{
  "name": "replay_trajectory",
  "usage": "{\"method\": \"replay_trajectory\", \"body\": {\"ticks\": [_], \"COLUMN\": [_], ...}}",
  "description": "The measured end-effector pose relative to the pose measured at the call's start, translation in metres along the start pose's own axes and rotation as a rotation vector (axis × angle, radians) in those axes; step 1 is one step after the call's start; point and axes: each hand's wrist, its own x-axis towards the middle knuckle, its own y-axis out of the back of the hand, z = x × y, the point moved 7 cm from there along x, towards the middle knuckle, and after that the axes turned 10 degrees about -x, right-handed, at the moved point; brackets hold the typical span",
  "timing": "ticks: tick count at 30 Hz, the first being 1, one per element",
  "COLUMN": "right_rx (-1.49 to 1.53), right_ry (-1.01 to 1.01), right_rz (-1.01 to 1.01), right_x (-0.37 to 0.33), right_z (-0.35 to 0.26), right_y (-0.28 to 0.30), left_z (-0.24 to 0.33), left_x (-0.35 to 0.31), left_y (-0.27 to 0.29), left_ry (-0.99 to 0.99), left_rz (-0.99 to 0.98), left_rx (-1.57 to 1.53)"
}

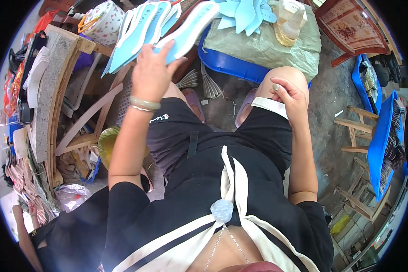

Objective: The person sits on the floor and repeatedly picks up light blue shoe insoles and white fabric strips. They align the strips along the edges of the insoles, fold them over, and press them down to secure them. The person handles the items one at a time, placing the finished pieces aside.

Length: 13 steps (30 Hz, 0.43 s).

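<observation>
My left hand (152, 72) is closed on the heel end of a light-blue and white shoe insole (188, 34), thumb on one side and fingers on the other. Beside it, a fanned stack of similar insoles (138, 31) lies at the upper left. My right hand (291, 99) hovers over my right thigh with its fingers curled together; anything between them is too small to make out. Just below its fingers a white strip (268, 105) lies across the thigh, partly hidden by the hand. Light-blue insole pieces (247, 13) lie spread ahead of me.
A greenish wrapped bundle (258, 50) rests over a blue tray (226, 63), with a clear bottle (285, 34) of yellowish liquid on top. A wooden bench (54, 90) stands left. At right are blue trays (376, 154), wooden stools (356, 129) and a chair (353, 27).
</observation>
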Motion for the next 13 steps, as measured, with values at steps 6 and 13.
{"method": "replay_trajectory", "body": {"ticks": [6, 13], "right_rx": [-0.173, -0.235], "right_ry": [0.149, 0.106], "right_rz": [0.008, -0.001], "right_x": [-0.005, -0.005], "right_z": [-0.022, -0.005], "right_y": [-0.017, -0.022], "left_z": [0.019, 0.008], "left_x": [-0.004, -0.008], "left_y": [-0.004, -0.004], "left_ry": [-0.012, 0.07], "left_rz": [0.053, 0.021], "left_rx": [-0.062, -0.086]}}
